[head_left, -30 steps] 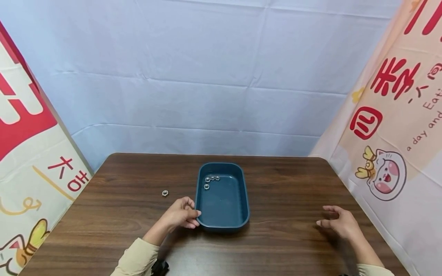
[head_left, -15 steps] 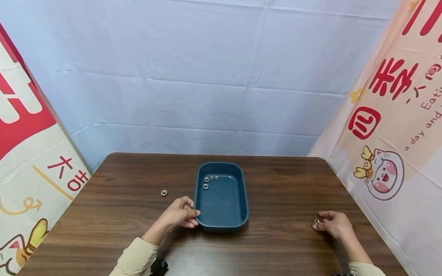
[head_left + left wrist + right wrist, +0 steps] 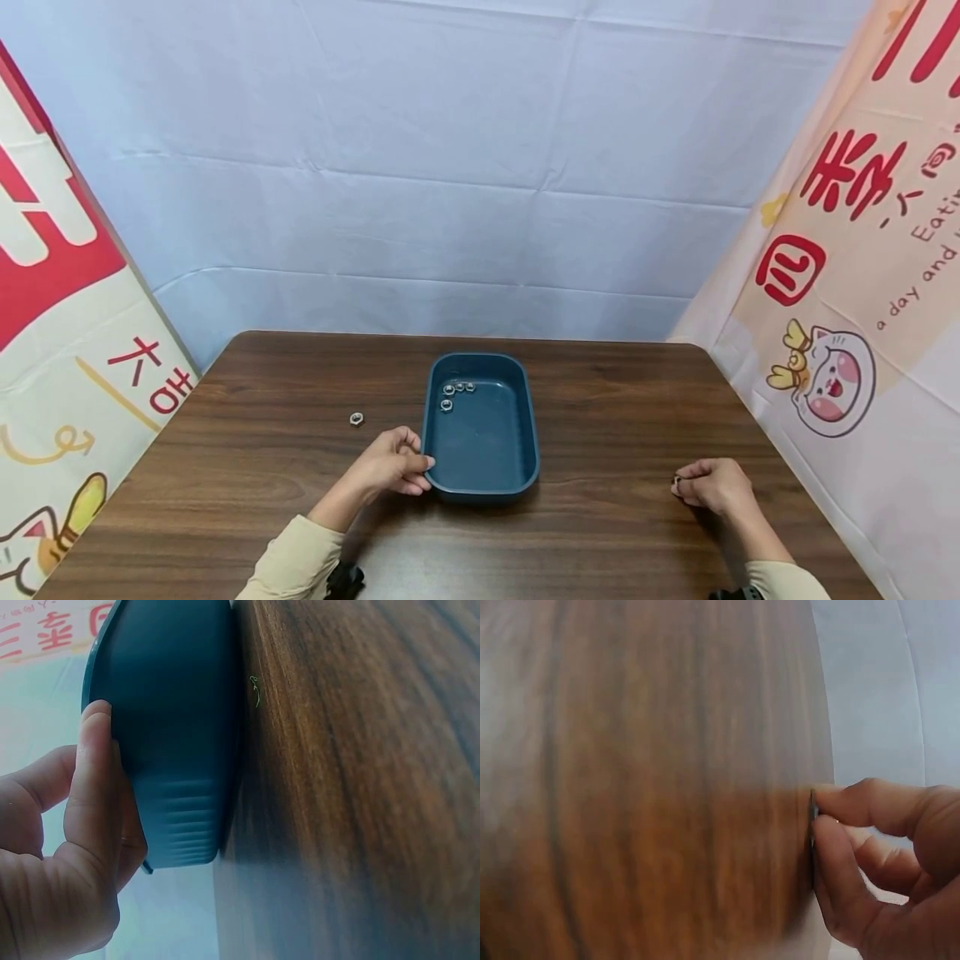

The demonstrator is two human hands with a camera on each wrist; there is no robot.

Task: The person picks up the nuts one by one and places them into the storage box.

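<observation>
A dark blue rectangular tray (image 3: 482, 493) stands on the wooden table. With thumb and fingers my left hand (image 3: 386, 463) grips its rim at the near left corner; the left wrist view shows fingers against the outer wall of the tray (image 3: 169, 735). Inside, toward the far left, lie several metal hex nuts (image 3: 447, 406). Another hex nut (image 3: 357, 419) is on the table left of the tray. Far to the right, low over the tabletop, my right hand (image 3: 716, 486) pinches a nut (image 3: 676, 481) between thumb and fingertips, which mostly cover it.
The wooden table (image 3: 600, 417) has rounded far corners. Behind it hangs a pale cloth (image 3: 450, 208). Printed cloth panels flank the table, one at the left (image 3: 45, 350) and one at the right (image 3: 840, 275).
My right hand has moved slightly left, and its fingers have closed on a nut at the tabletop. The left hand stays on the tray's rim.
</observation>
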